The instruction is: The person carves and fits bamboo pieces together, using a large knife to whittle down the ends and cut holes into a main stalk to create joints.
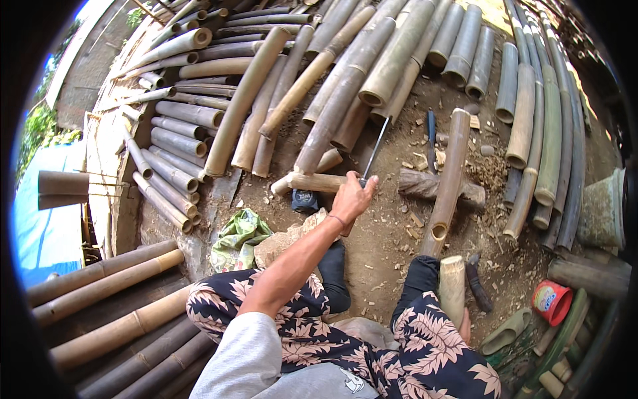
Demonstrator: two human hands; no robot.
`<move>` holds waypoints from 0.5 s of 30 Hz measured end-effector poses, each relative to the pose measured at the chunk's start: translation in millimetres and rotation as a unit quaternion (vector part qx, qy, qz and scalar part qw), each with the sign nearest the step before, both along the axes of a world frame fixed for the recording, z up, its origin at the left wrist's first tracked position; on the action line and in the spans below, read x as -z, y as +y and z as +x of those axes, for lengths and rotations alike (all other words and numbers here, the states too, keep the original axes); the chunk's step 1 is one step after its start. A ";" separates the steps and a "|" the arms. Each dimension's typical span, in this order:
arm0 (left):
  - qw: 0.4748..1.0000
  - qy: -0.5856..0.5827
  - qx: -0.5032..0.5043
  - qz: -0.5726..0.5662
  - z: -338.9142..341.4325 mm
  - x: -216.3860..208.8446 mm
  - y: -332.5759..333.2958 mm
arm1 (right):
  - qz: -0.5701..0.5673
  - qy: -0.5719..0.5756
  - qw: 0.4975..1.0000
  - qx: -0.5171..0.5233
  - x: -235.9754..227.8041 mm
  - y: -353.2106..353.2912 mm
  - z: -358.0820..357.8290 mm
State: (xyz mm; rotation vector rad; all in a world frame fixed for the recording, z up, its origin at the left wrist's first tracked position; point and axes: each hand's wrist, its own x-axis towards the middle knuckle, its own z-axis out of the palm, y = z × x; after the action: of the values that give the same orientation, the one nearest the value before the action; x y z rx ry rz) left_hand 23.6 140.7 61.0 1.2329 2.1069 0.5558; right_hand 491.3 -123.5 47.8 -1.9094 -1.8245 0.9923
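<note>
My left hand (353,199) reaches forward from the lower left, a thin band on its wrist. Its fingers are closed on a tool with a long, narrow metal blade (377,149) that points away from me; my hand covers most of the grip. Just left of my fingers lies a short brown bamboo piece (318,183), with a dark tape measure (304,201) below it. My right hand cannot be made out. A little skin (464,328) shows beside an upright pale bamboo piece (452,284) near my right knee; whether hand or foot, I cannot tell.
A long bamboo pole (452,176) rests across a short log (415,183), with wood chips around. Cut bamboo poles (345,100) cover the far ground; more poles (126,326) lie at left. A green bag (240,234), red tub (553,302) and sandal (508,332) sit nearby.
</note>
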 end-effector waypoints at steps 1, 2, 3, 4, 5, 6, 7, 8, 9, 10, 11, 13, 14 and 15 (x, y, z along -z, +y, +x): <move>1.000 -0.012 0.000 -0.013 2.7 -9.4 -7.3 | -0.012 0.023 0.999 0.019 7.7 -17.4 -4.2; 0.999 -0.026 0.003 -0.031 4.2 -17.6 -20.8 | -0.007 -0.009 1.000 -0.001 5.9 -22.9 -7.7; 1.000 -0.026 0.005 -0.006 6.8 -18.9 -31.6 | 0.002 -0.041 0.999 -0.018 -1.4 -25.3 -13.6; 0.999 -0.025 0.008 0.019 7.9 -14.1 -40.2 | 0.025 -0.097 0.995 -0.015 -4.9 -10.2 -14.4; 0.996 -0.016 0.026 0.086 26.1 -4.5 -39.9 | 0.048 -0.166 0.985 0.004 -18.0 7.7 -12.8; 0.995 -0.009 0.032 0.094 33.6 -1.9 -41.8 | 0.067 -0.226 0.972 0.017 -28.3 27.1 -15.0; 0.994 -0.002 0.039 0.101 40.0 0.3 -41.7 | 0.071 -0.271 0.959 0.038 -34.4 47.6 -16.7; 0.994 0.022 0.029 0.101 29.3 -0.8 -52.2 | 0.030 -0.275 0.961 -0.009 -23.5 62.5 -13.2; 0.993 0.040 0.039 0.103 32.4 5.7 -53.2 | -0.007 -0.296 0.954 -0.037 -16.3 77.5 1.8; 0.992 0.055 0.044 0.104 32.6 6.3 -49.3 | -0.045 -0.312 0.947 -0.065 -10.9 90.7 8.5; 0.992 0.062 0.046 0.100 32.6 14.8 -49.1 | -0.075 -0.312 0.944 -0.074 -10.0 98.1 8.2; 0.990 0.080 0.051 0.101 29.9 29.5 -42.2 | -0.135 -0.307 0.938 -0.091 -7.1 116.8 5.2; 0.991 0.068 0.059 0.103 30.1 38.6 -38.3 | -0.125 -0.300 0.940 -0.101 -0.1 121.8 9.0; 0.990 0.058 0.068 0.105 28.5 46.8 -33.2 | -0.114 -0.292 0.943 -0.111 8.4 127.8 13.5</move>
State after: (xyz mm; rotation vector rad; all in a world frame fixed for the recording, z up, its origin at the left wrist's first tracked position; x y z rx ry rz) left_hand 52.1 107.5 14.3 1.5487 2.0792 0.6730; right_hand 504.7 4.3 39.4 -2.3655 -2.3793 0.7773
